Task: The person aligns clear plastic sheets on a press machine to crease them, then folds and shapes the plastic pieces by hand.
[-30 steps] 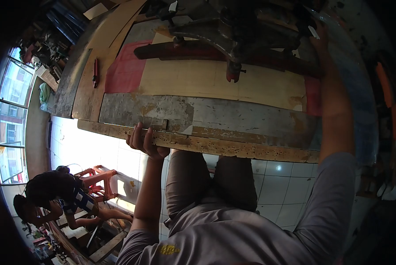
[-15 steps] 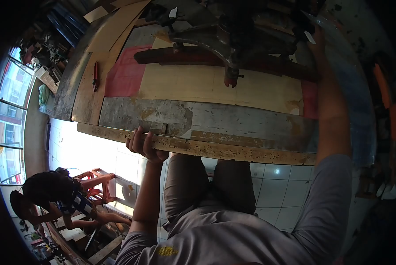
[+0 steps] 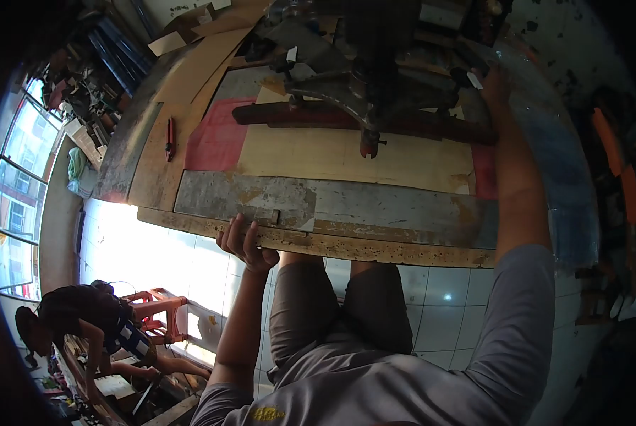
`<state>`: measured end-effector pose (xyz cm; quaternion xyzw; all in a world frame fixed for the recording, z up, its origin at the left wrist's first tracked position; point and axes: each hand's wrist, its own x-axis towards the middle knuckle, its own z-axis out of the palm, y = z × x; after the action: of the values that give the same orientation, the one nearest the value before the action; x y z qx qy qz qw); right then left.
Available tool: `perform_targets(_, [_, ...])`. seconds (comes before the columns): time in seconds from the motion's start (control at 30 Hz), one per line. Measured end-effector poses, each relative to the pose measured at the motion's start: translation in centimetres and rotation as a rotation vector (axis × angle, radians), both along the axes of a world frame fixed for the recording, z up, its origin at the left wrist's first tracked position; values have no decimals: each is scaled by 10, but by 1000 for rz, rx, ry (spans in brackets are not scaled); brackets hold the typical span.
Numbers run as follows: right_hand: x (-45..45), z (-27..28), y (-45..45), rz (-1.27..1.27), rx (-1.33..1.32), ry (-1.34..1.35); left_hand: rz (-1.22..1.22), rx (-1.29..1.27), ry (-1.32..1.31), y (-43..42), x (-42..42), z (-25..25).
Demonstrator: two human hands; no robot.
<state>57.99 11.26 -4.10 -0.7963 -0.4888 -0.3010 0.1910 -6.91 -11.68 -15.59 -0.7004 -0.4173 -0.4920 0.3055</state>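
Observation:
My left hand (image 3: pixel 248 245) is at the front of the worktable, its fingers curled over the pitted wooden edge strip (image 3: pixel 375 250). Beside its fingertips, a small metal stop (image 3: pixel 275 216) sits on the worn grey plate (image 3: pixel 403 213). My right arm reaches across the table's right side. My right hand (image 3: pixel 497 86) is in shadow by a white tag (image 3: pixel 474 80) at the right end of the dark metal frame (image 3: pixel 332 89); its fingers are hard to make out. Under the frame, a long dark red bar (image 3: pixel 360 121) lies above a cream sheet (image 3: pixel 353 153) with red ends.
A red cutter knife (image 3: pixel 170 138) lies on the wooden board at left. Brown cardboard (image 3: pixel 204 60) is stacked behind it. On the floor at lower left, another person (image 3: pixel 84 319) bends near a red stool (image 3: pixel 165 312). Clear plastic sheeting (image 3: pixel 573 192) hangs at the right.
The whole view has shifted, so the table appears slightly lower. My left hand stays on the wooden edge and my right hand remains at the far right. The other person's arm has moved down.

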Motion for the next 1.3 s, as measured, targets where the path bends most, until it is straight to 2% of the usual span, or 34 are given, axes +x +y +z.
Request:
perform_targets(0.03, [-3,0,-5,-54,-2,-59,-3,1,4,0,0,1])
perform_targets(0.13, [8,11,-29,19,-267,30,-28,-19,5,-3,0,4])
perform_targets(0.23, [30,-5,-72,130,-93,-65,-51,-63,-16,-7,1,7])
perform_targets(0.33, [41,0,-105,141,-180,65,-69,-83,-48,-9,5,10])
perform_targets(0.43, [43,18,-101,212,-273,228,-72,-78,-38,-9,5,11])
perform_targets(0.57, [44,8,-40,171,-166,358,-57,-63,1,-7,0,8])
perform_targets(0.63, [43,-6,-9,138,-115,380,-59,-52,-61,-4,1,2])
perform_targets(0.7, [43,-10,10,128,-133,417,-59,-3,-63,0,1,-2])
perform_targets(0.83, [43,-12,13,151,-61,420,-38,16,-35,3,-1,-6])
perform_targets(0.93, [47,-19,14,319,141,404,-29,24,-28,3,-4,-10])
perform_targets(1.03, [46,-22,16,326,200,395,-17,-2,-14,1,-5,-9])
perform_targets(1.3, [40,-20,13,326,211,318,-10,17,16,1,-2,-4])
